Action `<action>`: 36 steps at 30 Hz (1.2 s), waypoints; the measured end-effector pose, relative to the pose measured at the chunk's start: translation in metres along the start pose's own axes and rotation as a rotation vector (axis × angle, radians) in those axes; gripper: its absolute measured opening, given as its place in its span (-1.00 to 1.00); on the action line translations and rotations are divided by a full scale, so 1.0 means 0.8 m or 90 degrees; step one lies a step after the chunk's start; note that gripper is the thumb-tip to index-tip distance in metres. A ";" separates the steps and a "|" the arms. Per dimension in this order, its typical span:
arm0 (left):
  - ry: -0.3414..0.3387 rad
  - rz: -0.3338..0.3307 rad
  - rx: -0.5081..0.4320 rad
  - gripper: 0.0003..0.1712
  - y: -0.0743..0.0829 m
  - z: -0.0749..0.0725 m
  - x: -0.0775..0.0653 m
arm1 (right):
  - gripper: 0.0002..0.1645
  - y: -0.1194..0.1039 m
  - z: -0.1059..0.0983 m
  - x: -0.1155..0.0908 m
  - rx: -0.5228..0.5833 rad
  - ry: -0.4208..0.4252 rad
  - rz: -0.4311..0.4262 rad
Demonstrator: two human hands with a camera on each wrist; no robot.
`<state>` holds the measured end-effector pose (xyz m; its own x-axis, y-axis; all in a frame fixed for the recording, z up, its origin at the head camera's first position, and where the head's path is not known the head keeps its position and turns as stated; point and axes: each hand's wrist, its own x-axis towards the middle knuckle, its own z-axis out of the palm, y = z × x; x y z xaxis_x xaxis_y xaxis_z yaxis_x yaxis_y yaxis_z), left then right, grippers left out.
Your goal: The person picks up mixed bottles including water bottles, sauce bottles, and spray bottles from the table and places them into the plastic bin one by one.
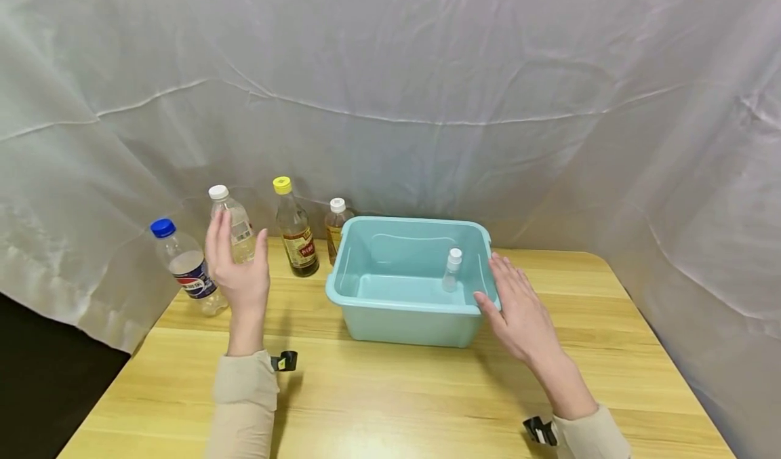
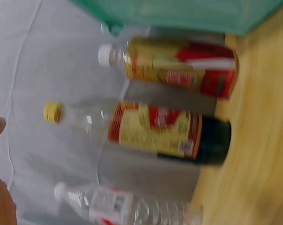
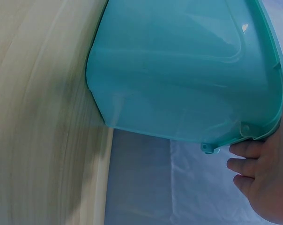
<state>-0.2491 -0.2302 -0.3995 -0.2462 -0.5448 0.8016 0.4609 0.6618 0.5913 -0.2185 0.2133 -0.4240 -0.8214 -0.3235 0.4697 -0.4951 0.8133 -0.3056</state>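
Note:
My left hand (image 1: 241,276) is raised with fingers and thumb spread, holding nothing. In the head view it overlaps a clear bottle with a white cap (image 1: 243,232). Left of it stands a blue-capped Pepsi bottle (image 1: 194,277), partly behind my fingers. A light-blue plastic bin (image 1: 409,325) sits mid-table, and a small clear bottle with a white cap (image 1: 451,272) stands inside it. My right hand (image 1: 518,313) rests at the bin's right rim, thumb over the front corner and fingers extended along the outer side. The right wrist view shows those fingers (image 3: 244,166) beside the rim.
Between my left hand and the bin stand a yellow-capped sauce bottle (image 1: 299,238), partly full of dark liquid, and a white-capped bottle with a yellow-and-red label (image 2: 179,65). A grey cloth (image 1: 427,161) hangs behind the wooden table (image 1: 378,398).

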 end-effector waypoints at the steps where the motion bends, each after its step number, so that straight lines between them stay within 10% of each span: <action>1: 0.019 -0.003 0.009 -0.32 -0.003 -0.004 0.002 | -0.17 0.000 0.000 0.000 -0.001 0.000 0.000; 16: 0.178 -0.022 0.059 -0.38 0.003 -0.046 0.023 | -0.17 0.001 -0.001 0.000 -0.001 0.005 -0.002; 27: 0.162 -0.122 0.111 -0.28 -0.077 -0.060 0.023 | -0.18 0.001 0.000 0.001 -0.002 0.004 -0.005; 36: 0.142 -0.166 0.115 -0.29 -0.088 -0.061 0.020 | -0.18 0.000 -0.001 0.000 -0.002 -0.001 -0.001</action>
<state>-0.2438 -0.3108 -0.4328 -0.1350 -0.7920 0.5953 0.2448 0.5556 0.7946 -0.2186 0.2133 -0.4235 -0.8209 -0.3259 0.4689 -0.4960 0.8140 -0.3024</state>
